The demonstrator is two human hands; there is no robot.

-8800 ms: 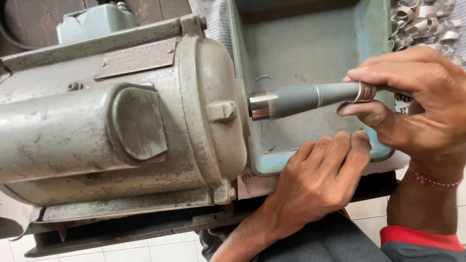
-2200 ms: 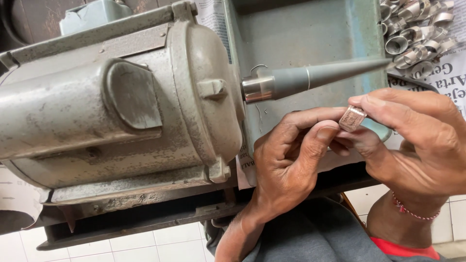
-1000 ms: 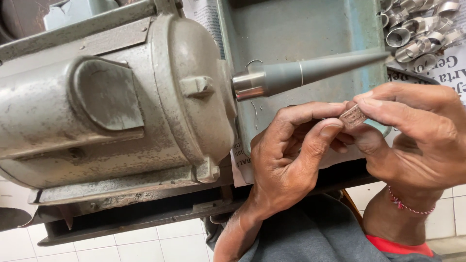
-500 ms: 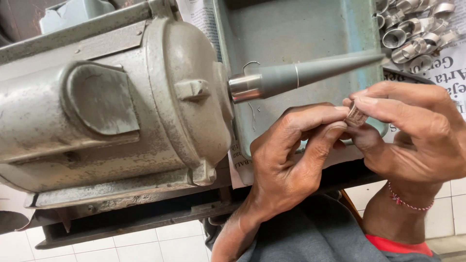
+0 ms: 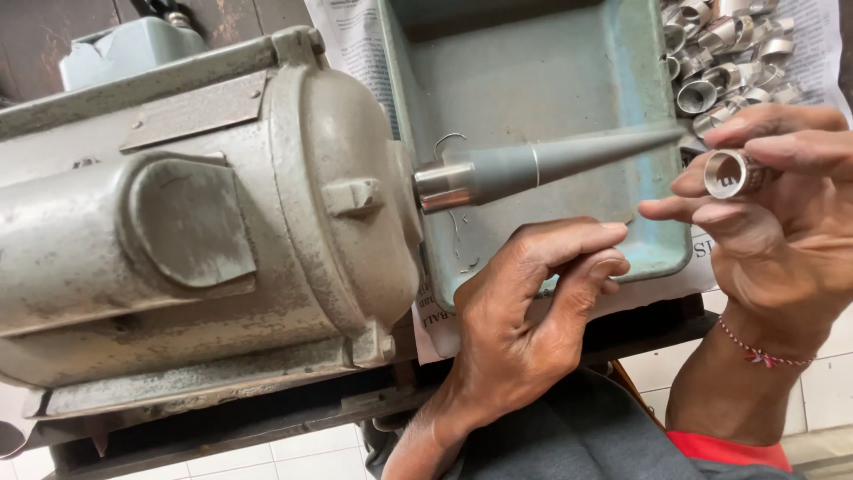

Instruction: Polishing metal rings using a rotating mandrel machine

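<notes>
Beside the tapered spindle (image 5: 569, 160), right hand (image 5: 782, 222) pinching silver ring (image 5: 733, 173), left hand (image 5: 524, 311) loosely curled

We look down on a dark tabletop (image 5: 551, 351), its front edge running below the gear it carries. A heavy grey motor (image 5: 195, 231) fills its left side, its casing worn and scuffed. To the right of the motor a sheet of newspaper (image 5: 355, 44) is spread over the tabletop, and on the paper sits a shallow blue-green metal tray (image 5: 662, 222) with a few thin wire curls in it. Beyond the tray's right wall we see a heap of silver rings (image 5: 724, 53) piled on the newspaper. A pale tiled floor (image 5: 267, 449) shows beneath.
</notes>
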